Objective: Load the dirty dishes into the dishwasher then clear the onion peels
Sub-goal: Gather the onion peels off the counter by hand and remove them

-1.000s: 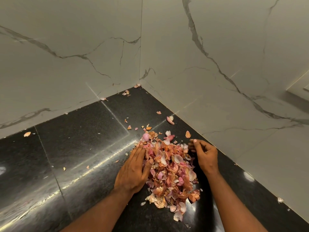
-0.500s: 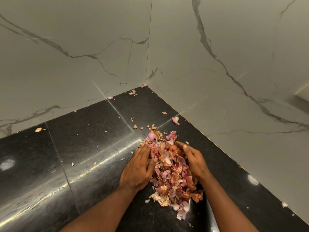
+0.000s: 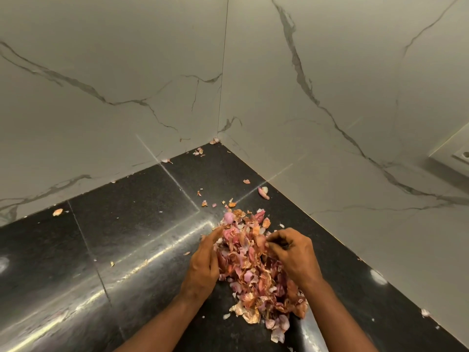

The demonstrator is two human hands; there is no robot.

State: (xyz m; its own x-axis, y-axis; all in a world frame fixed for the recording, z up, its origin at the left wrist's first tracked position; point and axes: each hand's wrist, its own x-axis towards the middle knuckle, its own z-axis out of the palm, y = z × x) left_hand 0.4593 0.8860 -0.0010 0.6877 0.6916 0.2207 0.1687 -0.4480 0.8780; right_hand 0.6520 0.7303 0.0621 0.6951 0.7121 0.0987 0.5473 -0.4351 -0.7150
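A heap of pink and orange onion peels (image 3: 250,270) lies on the black stone counter (image 3: 121,237), near the corner of the marble walls. My left hand (image 3: 204,265) presses against the heap's left side with its fingers straight and together. My right hand (image 3: 291,252) is on the heap's right side, its fingers curled in over the peels. Both hands squeeze the heap between them. Loose peels (image 3: 264,193) are scattered behind the heap toward the corner. No dishes and no dishwasher are in view.
White marble walls (image 3: 330,135) meet in a corner behind the heap. A stray peel (image 3: 57,212) lies far left by the wall. More scraps (image 3: 425,312) sit along the right wall. A wall socket (image 3: 462,156) shows at the right edge.
My right hand has come in from the heap's far right edge and curled over the peels. Both hands have pushed the heap into a narrower, taller pile.
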